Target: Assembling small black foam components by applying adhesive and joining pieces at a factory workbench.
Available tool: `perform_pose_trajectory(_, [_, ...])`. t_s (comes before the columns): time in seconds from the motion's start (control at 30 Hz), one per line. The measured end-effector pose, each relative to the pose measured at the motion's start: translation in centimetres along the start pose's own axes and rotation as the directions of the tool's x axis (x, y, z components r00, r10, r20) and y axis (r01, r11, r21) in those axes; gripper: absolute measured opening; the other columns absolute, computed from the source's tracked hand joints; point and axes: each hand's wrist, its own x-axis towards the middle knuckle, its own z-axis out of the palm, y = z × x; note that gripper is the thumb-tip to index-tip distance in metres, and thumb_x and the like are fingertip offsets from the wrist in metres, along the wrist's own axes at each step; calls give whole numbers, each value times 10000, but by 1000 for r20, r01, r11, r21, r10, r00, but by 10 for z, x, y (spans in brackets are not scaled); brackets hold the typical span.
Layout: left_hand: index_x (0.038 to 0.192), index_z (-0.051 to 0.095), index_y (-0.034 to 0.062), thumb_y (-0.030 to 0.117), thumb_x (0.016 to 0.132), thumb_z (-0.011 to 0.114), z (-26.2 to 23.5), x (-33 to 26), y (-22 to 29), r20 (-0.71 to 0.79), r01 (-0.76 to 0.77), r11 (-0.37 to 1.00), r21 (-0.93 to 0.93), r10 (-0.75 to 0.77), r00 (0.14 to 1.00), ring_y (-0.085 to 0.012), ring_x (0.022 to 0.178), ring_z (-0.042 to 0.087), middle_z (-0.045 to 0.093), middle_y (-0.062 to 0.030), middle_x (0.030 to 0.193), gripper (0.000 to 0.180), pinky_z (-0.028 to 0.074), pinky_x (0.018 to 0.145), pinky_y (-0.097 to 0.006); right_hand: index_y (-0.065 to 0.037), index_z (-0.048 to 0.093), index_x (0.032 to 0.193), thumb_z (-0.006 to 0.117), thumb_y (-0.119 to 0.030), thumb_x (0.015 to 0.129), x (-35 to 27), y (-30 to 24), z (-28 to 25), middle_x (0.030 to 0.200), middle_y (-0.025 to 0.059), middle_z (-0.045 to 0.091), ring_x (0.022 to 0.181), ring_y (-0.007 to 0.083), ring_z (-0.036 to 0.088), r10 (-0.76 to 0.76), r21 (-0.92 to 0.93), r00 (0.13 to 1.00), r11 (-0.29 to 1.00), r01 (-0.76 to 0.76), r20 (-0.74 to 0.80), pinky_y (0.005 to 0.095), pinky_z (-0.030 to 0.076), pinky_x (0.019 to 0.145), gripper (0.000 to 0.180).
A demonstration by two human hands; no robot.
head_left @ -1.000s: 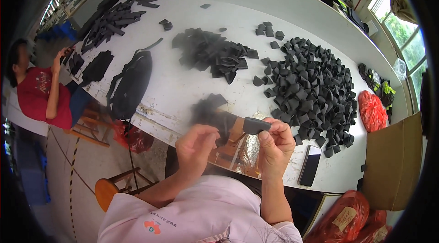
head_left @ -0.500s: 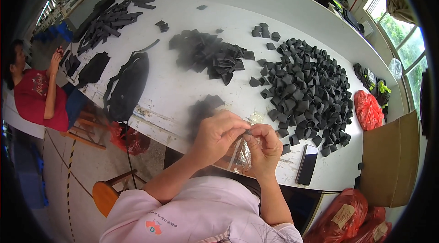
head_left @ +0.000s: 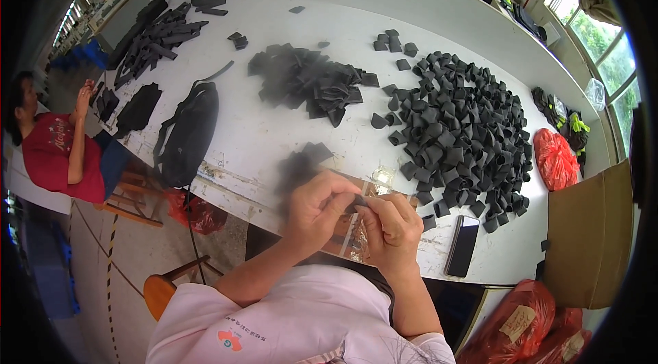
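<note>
My left hand and my right hand meet over the near edge of the white table. Together they pinch a small black piece between the fingertips; most of it is hidden by the fingers. A shiny clear wrapper lies under the hands. A small heap of flat black pieces sits just beyond my left hand. To the right spreads a large pile of folded black pieces.
A black phone lies at the table edge by my right hand. A black bag rests at left, more black pieces farther back. Another person in a red shirt sits at left. Red bags and a cardboard box stand at right.
My hands came together. A second ago the right hand held a long black piece apart from the left; now both pinch it close between the fingertips.
</note>
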Motion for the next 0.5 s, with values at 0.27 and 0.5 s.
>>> perform_pose_trajectory(0.27, [798,589,12,3,788,584,-9,2,-5,67,-194,976,96,188,980,-153,675,528,562,-71,762,14,416,575,-230,-20,569,777,635,18,672,-9,5,15,685,88,538,576,231,504,-85,-15,994,996,84,-67,303,397,488,130])
perform_pose_trajectory(0.5, [941,581,-1,66,828,507,-30,-2,-59,-301,220,975,32,-201,932,-147,762,560,597,-64,855,151,446,697,-264,-15,547,726,580,-3,760,4,28,-14,621,37,541,518,94,479,281,571,937,743,-349,207,256,376,458,49])
